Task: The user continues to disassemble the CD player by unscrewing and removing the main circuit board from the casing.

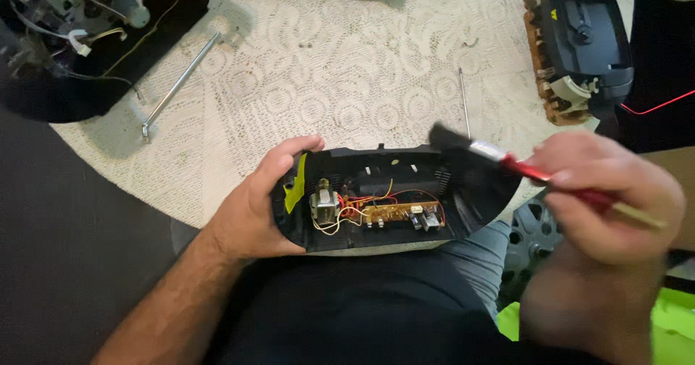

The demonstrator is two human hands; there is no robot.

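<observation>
My left hand (257,206) grips the left end of an opened black plastic casing (478,191) that rests against my lap at the table's near edge. Inside it sit a small metal transformer (324,204), a brown circuit board (402,214) and red, yellow and white wires. My right hand (615,191) holds a paintbrush (507,161) with a red handle, metal ferrule and dark bristles. The bristles hover at the casing's upper right rim and look blurred.
A round table carries a cream lace cloth (347,68). On it lie a telescopic metal antenna (177,83), a thin metal rod (464,101), another open black housing with wires (79,32) at far left and a black module on a brown board (579,43) at far right.
</observation>
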